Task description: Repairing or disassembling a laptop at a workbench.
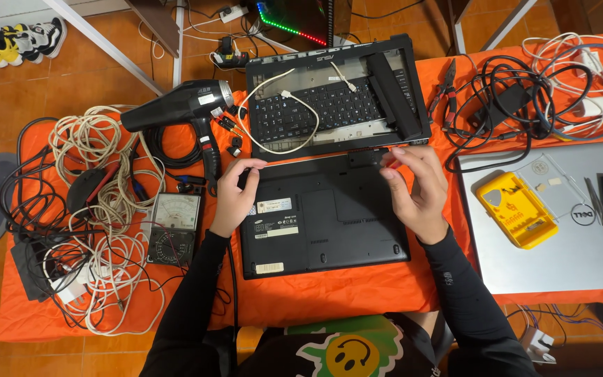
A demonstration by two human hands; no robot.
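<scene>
Black plastic, the upturned laptop base (322, 216) lies at frame centre on the orange cloth (357, 290). My left hand (232, 195) grips its upper-left corner, fingers curled over the edge. My right hand (417, 188) pinches a small red-handled tool (389, 165) at the upper-right edge, near the hinge. Risk: the tip could slip and gouge the casing if the left grip loosens. The white cable (284, 115) on the open keyboard chassis (336, 98) above could snag.
</scene>
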